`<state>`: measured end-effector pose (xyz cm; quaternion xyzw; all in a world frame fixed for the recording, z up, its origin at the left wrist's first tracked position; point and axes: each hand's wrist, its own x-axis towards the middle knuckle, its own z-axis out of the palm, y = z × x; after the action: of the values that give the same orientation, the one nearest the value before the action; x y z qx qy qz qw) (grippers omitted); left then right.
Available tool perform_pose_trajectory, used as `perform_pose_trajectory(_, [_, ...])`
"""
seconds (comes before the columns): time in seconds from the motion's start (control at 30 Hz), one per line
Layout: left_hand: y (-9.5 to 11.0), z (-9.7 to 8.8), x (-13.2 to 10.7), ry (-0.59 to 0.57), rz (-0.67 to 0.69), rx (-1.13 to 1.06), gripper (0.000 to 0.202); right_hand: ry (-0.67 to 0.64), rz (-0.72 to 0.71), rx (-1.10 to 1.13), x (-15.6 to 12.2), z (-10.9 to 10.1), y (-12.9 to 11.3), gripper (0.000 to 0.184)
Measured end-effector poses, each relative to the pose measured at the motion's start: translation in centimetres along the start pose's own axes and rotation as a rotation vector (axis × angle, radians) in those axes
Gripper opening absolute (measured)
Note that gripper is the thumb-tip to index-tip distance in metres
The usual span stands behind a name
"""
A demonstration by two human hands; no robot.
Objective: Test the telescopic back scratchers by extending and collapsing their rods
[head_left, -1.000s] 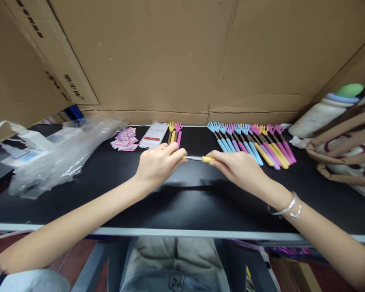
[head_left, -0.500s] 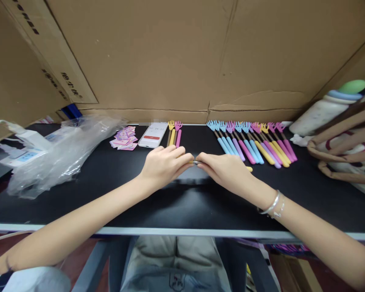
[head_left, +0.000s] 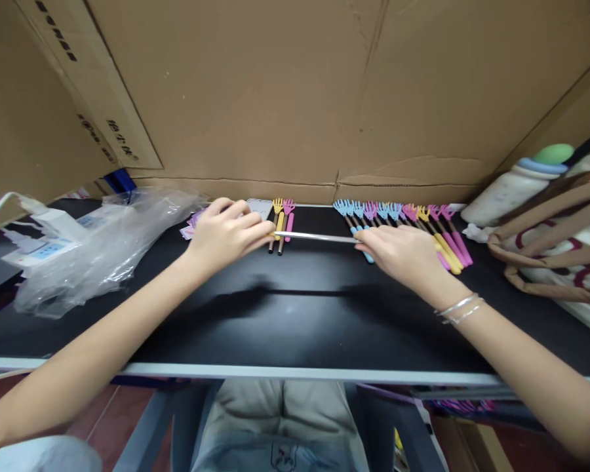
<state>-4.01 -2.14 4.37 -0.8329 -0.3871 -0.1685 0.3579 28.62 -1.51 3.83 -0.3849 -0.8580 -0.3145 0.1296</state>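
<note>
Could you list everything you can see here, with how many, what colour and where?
rod: one, silver, between both hands
hand-shaped sticks: two heads, yellow and pink, centre back
stick row: several, partly hidden; blue, purple, pink, yellow; right
phone: one, pale screen, behind left hand
cards: several, pink-purple, left
plastic: clear, left
power strip: one, white, far left
bottle: one, white, blue-green top, right
tissue: white, below bottle
bag: one, white with tan straps, far right
cardboard: brown, behind
table: one, black
trousers: pale, below table edge
bracelets: silver, right wrist
left hand, right hand: gripping rod
</note>
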Motion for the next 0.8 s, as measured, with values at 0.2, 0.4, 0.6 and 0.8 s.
perform_pose_trajectory(0.2, [-5.2,1.3,-2.8,-0.041,-0.114,-0.037,0.028,0.013,0.022,-0.168,-2.8,1.7,5.8,0.036])
perform_pose_trajectory(0.4, [-6.3,2.0,-3.4,0.039,-0.041,0.056,0.027,0.118,0.001,-0.225,-3.3,2.6,6.8,0.039])
perform_pose_trajectory(0.6, [-8.4,2.0,-4.8,0.073,-0.04,0.196,0.027,0.056,0.102,-0.294,-4.7,2.9,9.5,0.034])
perform_pose_trajectory(0.8, [-12.5,2.7,-7.9,0.171,-0.195,0.242,0.032,-0.098,0.344,-0.285,-7.9,3.3,13.9,0.027])
